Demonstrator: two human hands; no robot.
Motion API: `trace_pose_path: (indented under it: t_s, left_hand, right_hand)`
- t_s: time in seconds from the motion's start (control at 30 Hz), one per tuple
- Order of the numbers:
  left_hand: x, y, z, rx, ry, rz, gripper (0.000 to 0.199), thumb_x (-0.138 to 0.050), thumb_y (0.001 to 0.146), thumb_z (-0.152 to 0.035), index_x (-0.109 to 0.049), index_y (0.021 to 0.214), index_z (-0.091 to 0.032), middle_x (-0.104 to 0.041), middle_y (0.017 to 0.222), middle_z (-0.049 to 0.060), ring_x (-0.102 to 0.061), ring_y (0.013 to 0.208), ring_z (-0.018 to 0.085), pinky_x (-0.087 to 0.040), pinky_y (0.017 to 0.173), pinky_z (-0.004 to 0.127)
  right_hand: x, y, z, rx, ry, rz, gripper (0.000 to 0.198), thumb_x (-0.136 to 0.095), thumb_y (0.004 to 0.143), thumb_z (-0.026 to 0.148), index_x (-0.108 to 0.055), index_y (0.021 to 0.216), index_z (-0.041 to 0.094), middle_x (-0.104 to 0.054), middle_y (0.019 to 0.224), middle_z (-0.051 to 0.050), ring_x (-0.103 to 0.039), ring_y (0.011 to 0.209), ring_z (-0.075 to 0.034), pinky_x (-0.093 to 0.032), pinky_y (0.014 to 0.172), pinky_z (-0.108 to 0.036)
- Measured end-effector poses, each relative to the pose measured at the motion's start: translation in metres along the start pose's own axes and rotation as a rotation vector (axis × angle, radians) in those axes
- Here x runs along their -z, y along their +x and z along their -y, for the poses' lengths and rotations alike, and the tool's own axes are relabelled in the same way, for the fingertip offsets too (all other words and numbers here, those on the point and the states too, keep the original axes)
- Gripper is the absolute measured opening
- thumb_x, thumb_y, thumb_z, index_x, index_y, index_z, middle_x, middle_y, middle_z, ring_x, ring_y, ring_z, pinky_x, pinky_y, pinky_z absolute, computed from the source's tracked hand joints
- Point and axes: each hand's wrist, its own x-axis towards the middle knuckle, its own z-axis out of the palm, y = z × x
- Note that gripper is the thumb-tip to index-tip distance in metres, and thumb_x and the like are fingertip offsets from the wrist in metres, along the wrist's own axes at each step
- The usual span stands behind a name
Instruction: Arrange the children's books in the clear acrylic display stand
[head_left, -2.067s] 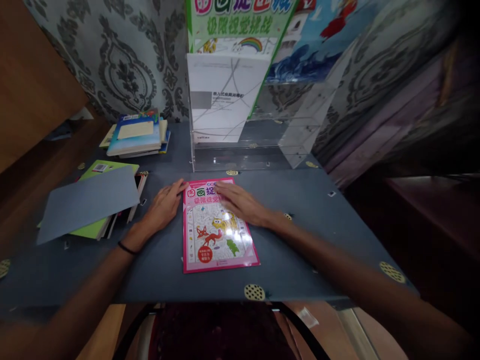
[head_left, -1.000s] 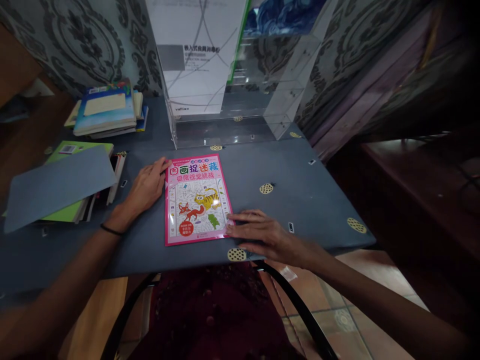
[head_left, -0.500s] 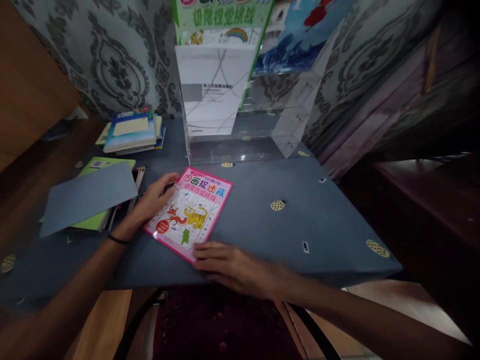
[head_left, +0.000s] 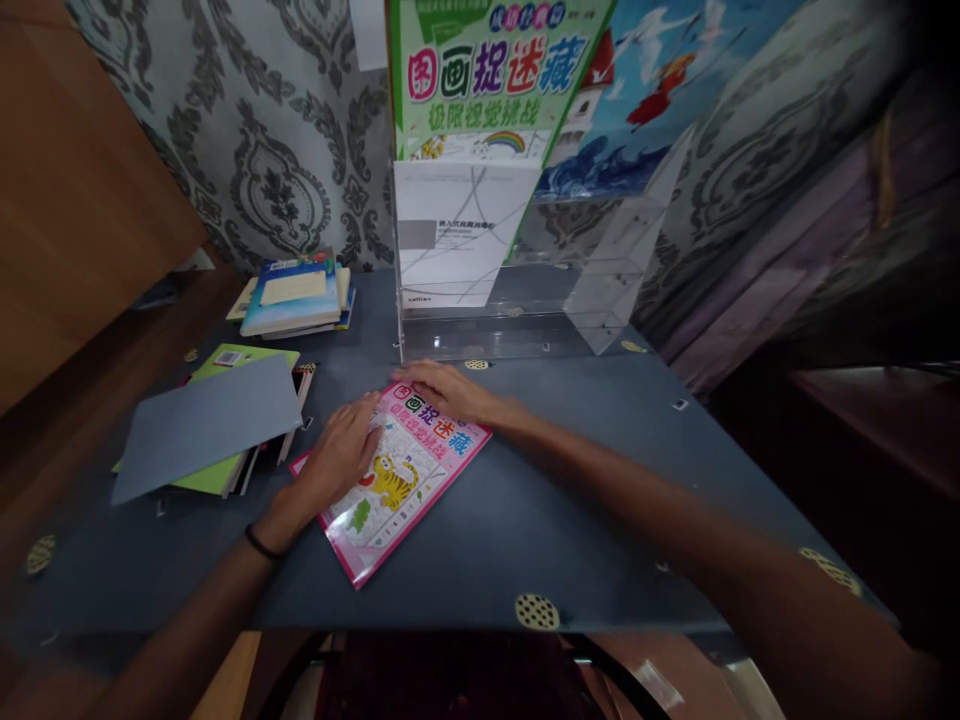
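A pink picture book (head_left: 405, 500) with a tiger on its cover lies flat and slanted on the table. My left hand (head_left: 343, 455) rests over the book's left side, its fingers stretched toward the upper left corner. Across the top edge lies my right hand (head_left: 448, 392), fingers extended at that same corner and covering part of the title. Neither hand lifts the book. Whether any fingertips curl under its edge is hidden.
Behind the book stands a clear acrylic rack (head_left: 600, 290) holding a green picture book (head_left: 487, 95), a white booklet (head_left: 457, 270) and a blue picture book (head_left: 630, 130). To the left are a book stack (head_left: 292, 305) and a grey-blue sheet (head_left: 214, 420) over a green book (head_left: 225, 475).
My right hand has gone from the book's lower right corner to its top edge. My left hand now covers more of the cover. The book has turned somewhat clockwise, and the view has shifted.
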Motion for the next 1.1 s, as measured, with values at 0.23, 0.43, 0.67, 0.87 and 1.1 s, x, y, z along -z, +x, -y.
trace_pose_path:
  t_s: [0.23,0.43,0.67,0.87,1.1]
  left_hand:
    - [0.003,0.000,-0.004,0.004,-0.014,0.027,0.045,-0.040,0.100,-0.029,-0.043,0.142,-0.014,-0.058,0.142,0.019,-0.053,0.134,0.029,-0.042,0.113,0.052]
    - [0.005,0.000,-0.006,0.017,-0.025,0.048,0.044,-0.039,0.101,-0.030,-0.043,0.142,-0.015,-0.058,0.142,0.018,-0.052,0.135,0.029,-0.042,0.113,0.052]
    - [0.011,0.005,-0.007,0.061,-0.078,0.095,0.045,-0.041,0.098,-0.030,-0.044,0.139,-0.013,-0.058,0.142,0.018,-0.052,0.136,0.028,-0.040,0.115,0.051]
    - [0.032,0.030,-0.001,0.150,-0.180,0.200,0.050,-0.033,0.101,-0.043,-0.044,0.143,-0.017,-0.070,0.127,0.015,-0.064,0.123,0.028,-0.050,0.104,0.044]
    - [0.055,0.050,-0.007,0.226,-0.144,0.379,0.063,-0.029,0.099,-0.057,-0.047,0.143,-0.014,-0.063,0.138,0.018,-0.060,0.128,0.034,-0.048,0.104,0.045]
  right_hand:
    - [-0.006,-0.013,-0.020,0.036,-0.027,0.032,0.039,-0.039,0.102,0.019,-0.060,0.135,0.016,-0.060,0.143,-0.013,-0.053,0.137,-0.020,-0.044,0.114,-0.043]
    - [0.002,-0.055,-0.005,0.026,-0.068,0.046,0.039,-0.041,0.104,0.025,-0.060,0.138,0.022,-0.057,0.147,-0.009,-0.047,0.142,-0.021,-0.039,0.119,-0.049]
    - [0.014,-0.125,0.019,0.074,-0.059,-0.012,0.037,-0.046,0.102,0.020,-0.062,0.135,0.026,-0.065,0.138,-0.007,-0.054,0.136,-0.022,-0.041,0.116,-0.053]
    - [0.014,-0.120,0.036,0.182,-0.092,0.000,0.035,-0.050,0.101,0.018,-0.064,0.132,0.027,-0.072,0.127,-0.005,-0.061,0.128,-0.021,-0.045,0.113,-0.051]
    - [-0.041,-0.022,0.088,0.425,-0.106,0.272,0.037,-0.043,0.104,0.020,-0.058,0.137,0.012,-0.058,0.146,-0.012,-0.045,0.143,-0.021,-0.031,0.124,-0.044]
